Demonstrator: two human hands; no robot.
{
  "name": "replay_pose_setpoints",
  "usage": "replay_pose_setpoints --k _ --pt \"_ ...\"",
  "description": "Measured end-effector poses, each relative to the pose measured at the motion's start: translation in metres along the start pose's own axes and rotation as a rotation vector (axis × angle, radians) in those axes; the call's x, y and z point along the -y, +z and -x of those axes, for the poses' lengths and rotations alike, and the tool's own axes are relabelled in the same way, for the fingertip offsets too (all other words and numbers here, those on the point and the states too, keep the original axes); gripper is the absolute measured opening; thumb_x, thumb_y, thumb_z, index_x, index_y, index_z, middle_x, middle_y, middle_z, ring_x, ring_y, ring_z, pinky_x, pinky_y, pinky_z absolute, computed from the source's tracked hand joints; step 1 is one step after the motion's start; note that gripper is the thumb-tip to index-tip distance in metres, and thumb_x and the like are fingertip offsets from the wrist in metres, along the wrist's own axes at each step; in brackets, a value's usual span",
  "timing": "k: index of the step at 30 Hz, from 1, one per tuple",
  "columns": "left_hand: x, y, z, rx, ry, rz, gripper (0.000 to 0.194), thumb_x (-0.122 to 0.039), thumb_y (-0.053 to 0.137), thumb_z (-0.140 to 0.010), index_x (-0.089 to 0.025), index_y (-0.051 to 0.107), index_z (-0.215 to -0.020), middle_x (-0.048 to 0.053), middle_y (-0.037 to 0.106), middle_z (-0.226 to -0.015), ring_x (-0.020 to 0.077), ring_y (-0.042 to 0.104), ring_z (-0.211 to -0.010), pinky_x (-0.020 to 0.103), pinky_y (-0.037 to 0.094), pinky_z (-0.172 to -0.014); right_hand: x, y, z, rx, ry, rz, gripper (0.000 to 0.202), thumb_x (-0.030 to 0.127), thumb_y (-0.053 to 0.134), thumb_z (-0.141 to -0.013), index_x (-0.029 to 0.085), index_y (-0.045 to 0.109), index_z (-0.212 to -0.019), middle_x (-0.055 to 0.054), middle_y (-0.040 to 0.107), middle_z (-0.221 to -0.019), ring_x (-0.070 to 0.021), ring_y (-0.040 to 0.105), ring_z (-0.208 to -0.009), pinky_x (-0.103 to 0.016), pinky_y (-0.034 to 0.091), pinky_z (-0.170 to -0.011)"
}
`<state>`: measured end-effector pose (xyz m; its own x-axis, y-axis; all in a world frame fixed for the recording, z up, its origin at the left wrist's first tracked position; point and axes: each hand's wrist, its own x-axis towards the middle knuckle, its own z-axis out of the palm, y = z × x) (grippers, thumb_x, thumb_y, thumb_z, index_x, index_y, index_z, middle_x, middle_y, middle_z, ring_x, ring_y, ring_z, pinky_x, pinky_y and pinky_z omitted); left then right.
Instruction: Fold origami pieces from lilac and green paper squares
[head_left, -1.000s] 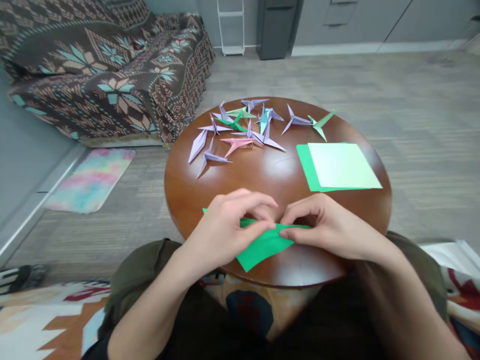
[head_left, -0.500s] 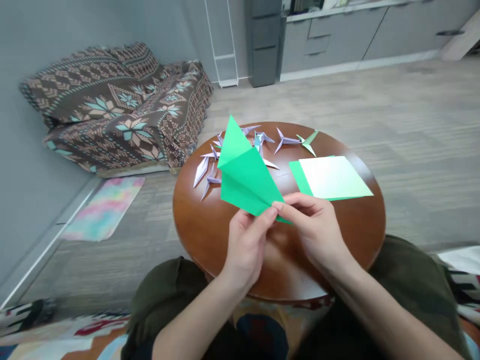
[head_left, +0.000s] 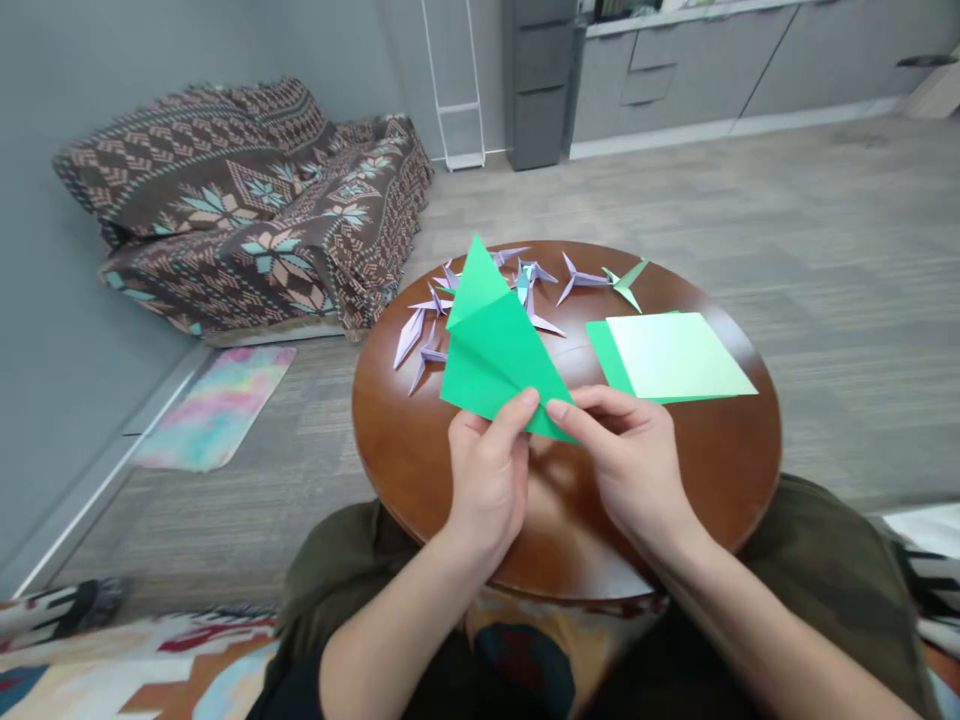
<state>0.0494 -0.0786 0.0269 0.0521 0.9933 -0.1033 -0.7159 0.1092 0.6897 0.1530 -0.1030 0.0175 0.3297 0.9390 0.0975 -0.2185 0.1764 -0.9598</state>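
Observation:
A green sheet of folded origami paper [head_left: 501,345] is held up over the round table, its pointed tip facing away from me and creases running across it. My left hand [head_left: 491,465] pinches its near edge, thumb on top. My right hand [head_left: 630,445] grips the near right corner between thumb and fingers. The two thumbs are close together, and the fingers beneath the paper are partly hidden. Behind the paper lie several purple folded paper cranes [head_left: 431,350], some of them covered from view by it.
The brown round table [head_left: 420,470] stands between my knees. On its right lies a stack of pale and green paper sheets [head_left: 679,355]. A light green folded piece [head_left: 628,284] sits at the far edge. Beyond are a blanket-covered sofa [head_left: 255,210] and a pastel mat [head_left: 217,405].
My left thumb has slid left along the paper's near edge, away from the right thumb. The paper now lies a little flatter to my view. The whole view has shifted slightly.

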Motion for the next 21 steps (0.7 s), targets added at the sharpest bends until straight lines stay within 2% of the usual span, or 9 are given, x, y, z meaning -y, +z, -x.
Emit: replay_pose_setpoints --k 5,10,15,21 --pt "-0.002 -0.004 -0.005 -0.041 0.040 -0.019 0.024 -0.016 0.093 -0.063 -0.015 0.074 -0.076 -0.003 0.073 -0.072 0.0087 0.063 -0.064 0.020 0.055 -0.065 0.002 -0.001 -0.001 0.066 0.045 0.021 0.005 0.025 0.088 -0.074 0.024 0.083 -0.073 0.002 0.079 -0.071 -0.0124 0.065 -0.064 -0.023 0.053 -0.063" --pt "0.004 -0.008 -0.005 -0.001 0.041 -0.117 0.024 -0.017 0.092 -0.064 -0.015 0.076 -0.081 -0.002 0.074 -0.075 0.0106 0.065 -0.068 0.024 0.057 -0.073 0.002 -0.007 -0.006 0.152 0.113 0.016 0.009 0.025 0.090 -0.069 0.021 0.082 -0.072 0.001 0.077 -0.071 -0.0133 0.064 -0.064 -0.024 0.052 -0.064" --pt "0.005 -0.009 -0.006 0.006 0.070 -0.126 0.022 -0.019 0.091 -0.066 -0.017 0.073 -0.080 -0.002 0.073 -0.077 0.0118 0.065 -0.069 0.027 0.059 -0.076 0.001 -0.009 -0.007 0.164 0.120 0.045 0.010 0.027 0.087 -0.072 0.020 0.080 -0.071 0.001 0.075 -0.070 -0.0127 0.061 -0.063 -0.025 0.049 -0.063" --pt "0.009 -0.014 -0.007 0.004 0.117 -0.188 0.025 -0.019 0.091 -0.069 -0.019 0.074 -0.087 -0.001 0.076 -0.082 0.0142 0.069 -0.073 0.029 0.060 -0.081 0.001 -0.010 -0.007 0.158 0.135 0.062 0.012 0.029 0.086 -0.072 0.019 0.078 -0.071 0.001 0.072 -0.070 -0.0137 0.059 -0.064 -0.026 0.048 -0.063"
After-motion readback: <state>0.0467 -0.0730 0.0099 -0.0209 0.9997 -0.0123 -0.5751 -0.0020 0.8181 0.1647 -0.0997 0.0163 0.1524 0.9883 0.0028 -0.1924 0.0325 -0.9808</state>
